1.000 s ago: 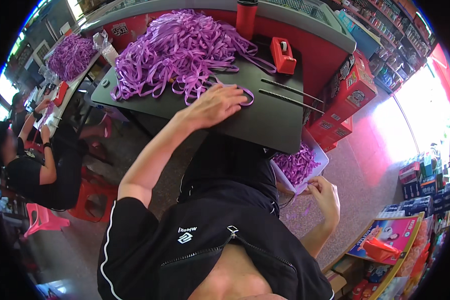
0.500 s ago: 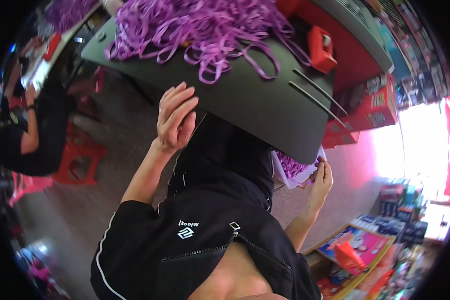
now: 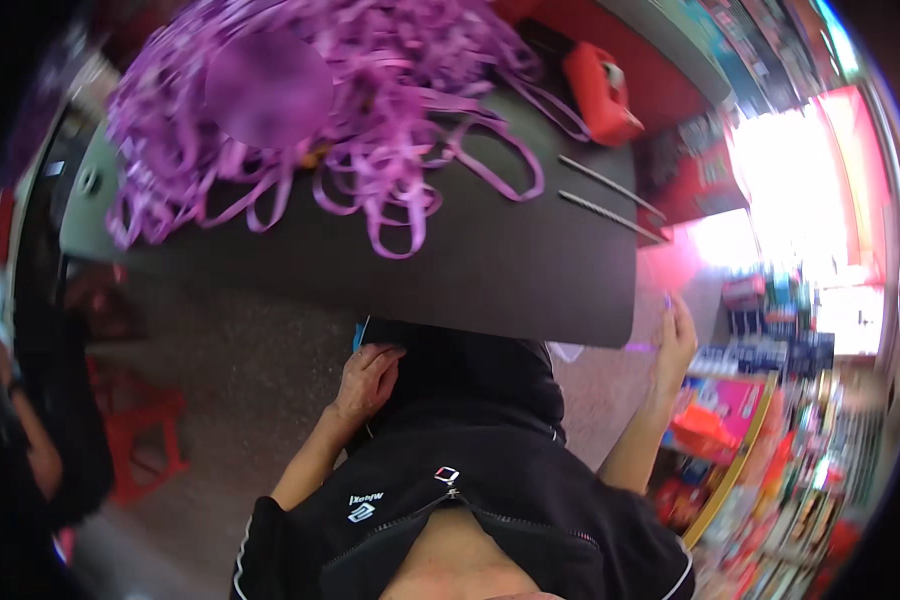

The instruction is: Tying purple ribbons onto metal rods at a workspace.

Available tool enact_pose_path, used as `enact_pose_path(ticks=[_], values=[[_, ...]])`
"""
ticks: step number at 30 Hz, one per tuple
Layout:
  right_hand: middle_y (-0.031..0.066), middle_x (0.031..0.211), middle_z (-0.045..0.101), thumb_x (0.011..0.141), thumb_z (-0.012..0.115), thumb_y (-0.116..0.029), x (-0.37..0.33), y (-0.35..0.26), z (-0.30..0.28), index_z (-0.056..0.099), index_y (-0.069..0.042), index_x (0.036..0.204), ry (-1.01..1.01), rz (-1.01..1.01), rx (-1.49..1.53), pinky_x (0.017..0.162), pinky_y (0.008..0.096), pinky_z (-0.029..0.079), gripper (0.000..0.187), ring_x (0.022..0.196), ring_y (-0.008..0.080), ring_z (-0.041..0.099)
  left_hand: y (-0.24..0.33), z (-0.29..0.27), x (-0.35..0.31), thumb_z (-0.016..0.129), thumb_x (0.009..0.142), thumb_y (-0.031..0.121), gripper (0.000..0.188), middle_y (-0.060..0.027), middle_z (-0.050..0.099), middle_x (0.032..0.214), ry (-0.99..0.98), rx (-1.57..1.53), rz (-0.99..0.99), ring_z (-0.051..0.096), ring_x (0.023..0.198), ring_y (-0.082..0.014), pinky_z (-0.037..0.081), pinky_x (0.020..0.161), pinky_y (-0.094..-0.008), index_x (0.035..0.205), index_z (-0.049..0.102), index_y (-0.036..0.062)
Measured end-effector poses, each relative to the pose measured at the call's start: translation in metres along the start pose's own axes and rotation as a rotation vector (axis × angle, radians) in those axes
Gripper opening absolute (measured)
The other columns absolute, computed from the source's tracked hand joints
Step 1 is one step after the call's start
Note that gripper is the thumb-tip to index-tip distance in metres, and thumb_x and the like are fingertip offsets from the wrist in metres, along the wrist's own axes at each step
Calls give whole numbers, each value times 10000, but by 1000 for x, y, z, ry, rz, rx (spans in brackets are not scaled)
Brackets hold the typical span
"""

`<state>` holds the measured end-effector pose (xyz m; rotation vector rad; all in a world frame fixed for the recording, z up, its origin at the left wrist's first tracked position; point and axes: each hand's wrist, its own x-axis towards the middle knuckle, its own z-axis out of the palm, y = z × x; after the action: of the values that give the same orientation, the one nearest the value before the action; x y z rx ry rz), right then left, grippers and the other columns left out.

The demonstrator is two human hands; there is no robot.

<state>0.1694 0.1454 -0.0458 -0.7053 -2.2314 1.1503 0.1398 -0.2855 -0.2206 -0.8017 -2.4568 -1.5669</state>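
A big tangled heap of purple ribbons covers the far side of the dark table, with a few loops hanging toward me. My left hand lies on my thigh below the table's near edge, empty, its fingers loosely bent. Past the table's right corner, my right hand is raised with fingertips pinched on a purple ribbon. Only a short, blurred piece of that ribbon shows. Two thin metal rods lie side by side on the table, to the right of the loops.
A red tape dispenser stands at the table's far right. On the left is a red plastic stool beside a person in dark clothes. Stacked boxes and crowded shelves are on the right.
My left hand has dropped from beside the table's edge onto my thigh. My right hand has moved up and right, away from the white container of purple pieces. The view has shifted.
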Motion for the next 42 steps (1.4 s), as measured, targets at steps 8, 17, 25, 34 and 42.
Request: enact_pose_path(ticks=[8,17,25,34,42], values=[[47,907,661,901,581,-99,83,-4,-28,585,18,1153,-59,-16,-16,502,177,305,278,577,22,418,43,-7,45,631,764,-34,221,-100,650,940,-147,-9,82,630,840,-283,498,743,-375,965,658,53],[98,946,692,896,580,-77,151,8,16,540,31,1133,-257,-47,324,557,168,404,263,651,41,525,124,-11,64,608,823,-39,185,-120,673,933,-275,-308,-239,658,879,-228,512,753,-302,977,678,37],[133,977,678,908,567,-40,168,42,24,550,0,1046,-588,-15,584,698,194,496,145,725,79,578,229,-12,212,640,807,-28,187,-131,657,853,-433,81,53,662,779,-222,512,700,-300,987,666,14],[165,1001,674,882,584,16,150,56,62,563,-13,969,-480,76,916,810,269,544,94,869,171,666,209,133,384,612,834,103,195,-135,639,973,-477,49,108,623,916,-264,475,809,-335,989,658,-5],[135,957,688,869,626,-13,130,57,83,586,16,955,-310,96,1072,802,242,526,99,849,155,670,201,176,399,663,797,226,263,-173,631,1006,-601,246,-19,619,874,-256,472,792,-344,923,701,-2]])
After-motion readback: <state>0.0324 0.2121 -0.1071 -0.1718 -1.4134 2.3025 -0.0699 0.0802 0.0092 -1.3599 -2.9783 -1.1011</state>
